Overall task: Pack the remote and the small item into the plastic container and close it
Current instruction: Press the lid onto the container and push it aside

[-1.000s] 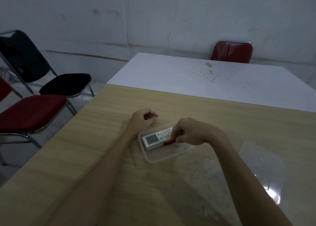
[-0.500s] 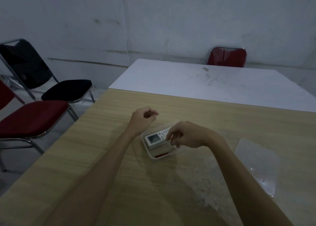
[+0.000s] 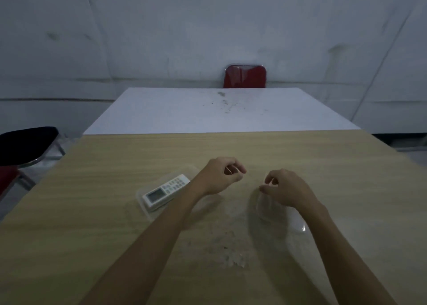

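A: Head view puts the remote (image 3: 166, 190) lying in the clear plastic container (image 3: 141, 200) on the wooden table (image 3: 115, 166), screen end towards the wearer. I can't make out the small item; the left forearm crosses the container's right side, so it may be hidden there.

B: And the hands?

A: The left hand (image 3: 220, 174) hovers beside the container's far right corner, fingers loosely curled with nothing in them that I can see. The right hand (image 3: 285, 188) sits over the near edge of the transparent lid (image 3: 292, 221), which lies flat, well apart from the container. Its fingers are bent downward towards the lid; whether they've actually gripped it, I cannot tell.

B: So closing comes next. What could spoil it?

A: I'd guess the lid, being thin and nearly invisible in this dim light, could slip from a shallow pinch. The remote also lies diagonally, one end near the rim; if it rides up, the lid may not seat. And pressing without the left hand steadying could skate the container across the table.
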